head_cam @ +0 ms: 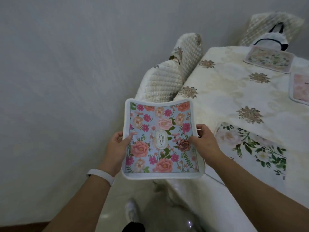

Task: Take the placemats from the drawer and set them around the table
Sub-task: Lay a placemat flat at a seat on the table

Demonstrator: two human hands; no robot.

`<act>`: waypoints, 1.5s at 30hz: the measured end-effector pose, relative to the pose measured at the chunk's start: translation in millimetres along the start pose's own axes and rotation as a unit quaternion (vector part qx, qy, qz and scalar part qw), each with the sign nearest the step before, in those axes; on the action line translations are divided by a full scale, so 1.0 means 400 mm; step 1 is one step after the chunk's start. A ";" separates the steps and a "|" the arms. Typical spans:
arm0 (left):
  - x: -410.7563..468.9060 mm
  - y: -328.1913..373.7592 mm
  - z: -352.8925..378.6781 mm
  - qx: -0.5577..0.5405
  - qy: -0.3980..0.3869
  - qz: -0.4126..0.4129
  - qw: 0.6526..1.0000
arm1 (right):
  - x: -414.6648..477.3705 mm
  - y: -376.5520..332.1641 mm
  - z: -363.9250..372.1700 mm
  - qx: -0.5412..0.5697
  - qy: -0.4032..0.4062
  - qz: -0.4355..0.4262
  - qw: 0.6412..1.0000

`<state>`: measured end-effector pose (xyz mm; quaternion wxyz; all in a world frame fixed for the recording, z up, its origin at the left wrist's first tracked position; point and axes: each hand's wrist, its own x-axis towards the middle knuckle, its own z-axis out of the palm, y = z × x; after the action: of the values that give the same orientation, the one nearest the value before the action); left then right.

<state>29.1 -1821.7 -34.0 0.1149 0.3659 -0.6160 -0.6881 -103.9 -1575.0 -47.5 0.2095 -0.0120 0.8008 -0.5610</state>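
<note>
A blue floral placemat (160, 139) with a white border hangs flat in the air just left of the table's near corner. My left hand (117, 148) pinches its left edge and my right hand (204, 143) pinches its right edge. The table (225, 91) wears a cream cloth with gold flowers. Three placemats lie on it: a white one with green leaves (250, 148) at the near edge beside my right hand, a pale floral one (269, 59) at the far end, and a pink one (301, 88) cut off at the right.
Two chairs with quilted cream covers (167, 77) stand against the table's left side, another (267, 25) at the far end holds a black-and-white plush. A grey wall fills the left. My white shoe (132, 211) is on the glossy floor below.
</note>
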 end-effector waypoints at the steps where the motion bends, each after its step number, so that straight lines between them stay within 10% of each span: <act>1: 0.030 0.005 -0.038 -0.001 -0.001 -0.001 1.000 | 0.012 -0.018 0.048 -0.007 -0.001 0.000 1.000; 19: 0.486 0.238 -0.485 -0.012 -0.082 -0.005 0.997 | 0.163 -0.330 0.546 -0.005 0.070 -0.035 0.997; 45: 1.226 0.554 -0.067 0.043 -0.178 0.002 0.983 | 0.833 -0.547 0.448 0.061 0.178 0.013 0.982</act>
<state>-364.7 -2188.4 -4.4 -0.0112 0.2414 -0.6566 -0.7145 -392.6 -1900.9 -7.9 0.0717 0.1115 0.7896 -0.5992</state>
